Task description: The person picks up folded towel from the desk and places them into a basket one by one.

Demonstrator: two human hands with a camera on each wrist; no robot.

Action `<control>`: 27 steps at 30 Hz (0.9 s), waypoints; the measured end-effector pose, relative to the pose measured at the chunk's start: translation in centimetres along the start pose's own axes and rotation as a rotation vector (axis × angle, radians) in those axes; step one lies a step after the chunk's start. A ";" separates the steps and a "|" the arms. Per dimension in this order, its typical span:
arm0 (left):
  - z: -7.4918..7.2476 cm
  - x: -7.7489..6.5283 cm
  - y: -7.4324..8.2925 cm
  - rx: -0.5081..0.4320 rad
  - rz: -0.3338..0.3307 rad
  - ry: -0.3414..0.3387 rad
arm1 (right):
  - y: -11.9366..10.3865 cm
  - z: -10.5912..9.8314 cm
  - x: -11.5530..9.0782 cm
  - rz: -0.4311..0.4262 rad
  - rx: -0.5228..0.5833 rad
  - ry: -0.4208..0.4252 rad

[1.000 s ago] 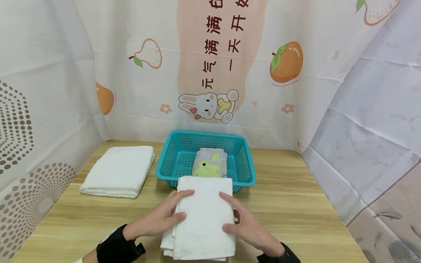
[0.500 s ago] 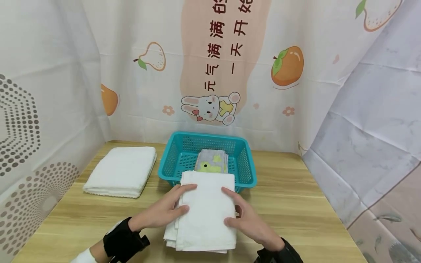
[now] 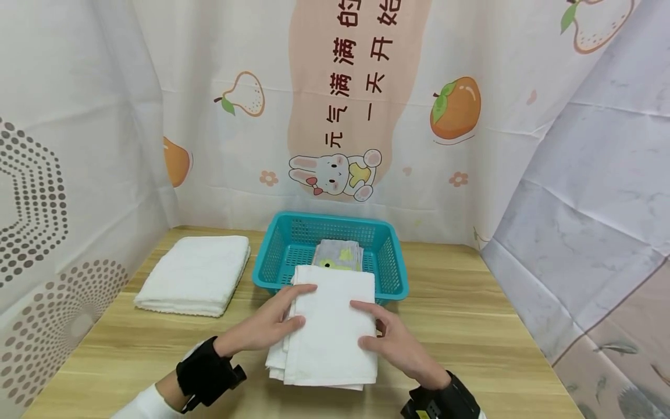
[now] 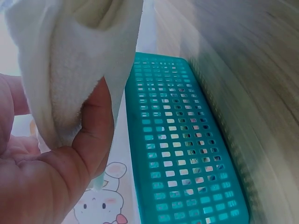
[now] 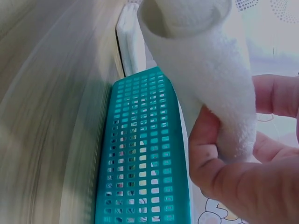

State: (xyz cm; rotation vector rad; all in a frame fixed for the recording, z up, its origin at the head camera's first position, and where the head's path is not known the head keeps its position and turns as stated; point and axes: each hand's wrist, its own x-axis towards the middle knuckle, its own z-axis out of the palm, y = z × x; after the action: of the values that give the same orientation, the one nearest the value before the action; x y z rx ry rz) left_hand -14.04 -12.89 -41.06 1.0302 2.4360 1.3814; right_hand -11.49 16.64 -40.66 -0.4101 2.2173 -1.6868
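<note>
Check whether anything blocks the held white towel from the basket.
Nothing visible stands between the towel and the basket. Inside it, though, a gray cloth covers part of the floor, partly hidden by the towel.

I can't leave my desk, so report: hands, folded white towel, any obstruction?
Left hand, right hand grip folded white towel by opposite edges. Towel held up, overlapping teal perforated plastic basket in head view. Possible obstruction: folded grey-green cloth inside.

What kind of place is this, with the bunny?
Probably an indoor table nook, maybe at home: there's a wood-grain table, a bunny-print curtain behind it, and a teal plastic basket.
</note>
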 end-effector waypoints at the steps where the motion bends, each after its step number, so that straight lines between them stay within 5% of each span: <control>1: 0.0 0.1 0.0 -0.002 -0.001 0.001 | 0.0 -0.1 0.1 0.001 0.001 0.000; 27: -1.1 2.9 0.0 -0.006 0.002 0.033 | -0.5 -1.6 1.8 -0.021 -0.057 0.085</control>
State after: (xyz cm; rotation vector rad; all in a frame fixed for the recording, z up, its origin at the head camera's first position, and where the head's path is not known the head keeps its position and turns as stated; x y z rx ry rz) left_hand -16.73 -11.84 -39.86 1.0163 2.4528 1.4169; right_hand -13.77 17.13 -39.91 -0.3841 2.3336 -1.6848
